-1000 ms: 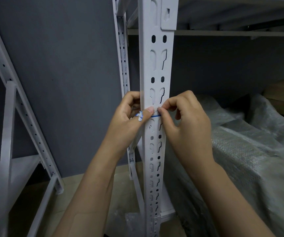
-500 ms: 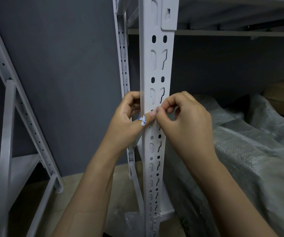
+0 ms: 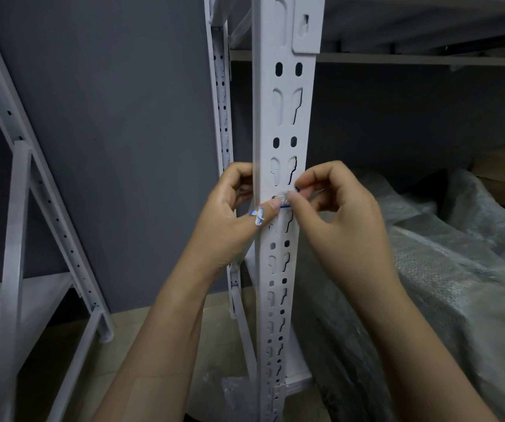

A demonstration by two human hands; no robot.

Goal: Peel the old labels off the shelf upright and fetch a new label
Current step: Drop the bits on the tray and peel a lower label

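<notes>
Curled left hand round the left edge of the shelf upright, with fingers tucked behind it and thumb flat on the front face, likely to brace the post against the pull. Pinched the old label with right hand, with thumb and forefinger closed tight on its right end and the other fingers loosely curled on nothing. Found that label mid-height on the upright's front face, between the 2 thumbs, white with a blue line, seemingly part lifted; too small to read. Carried 1 crumpled blue-and-white scrap stuck on the left thumb, probably parked there to free both hands rather than drop it. Spotted no new label anywhere in view. Noted a plastic-wrapped bundle at right and a 2nd rack at far left. Judged peeling unfinished, fetch not begun
</notes>
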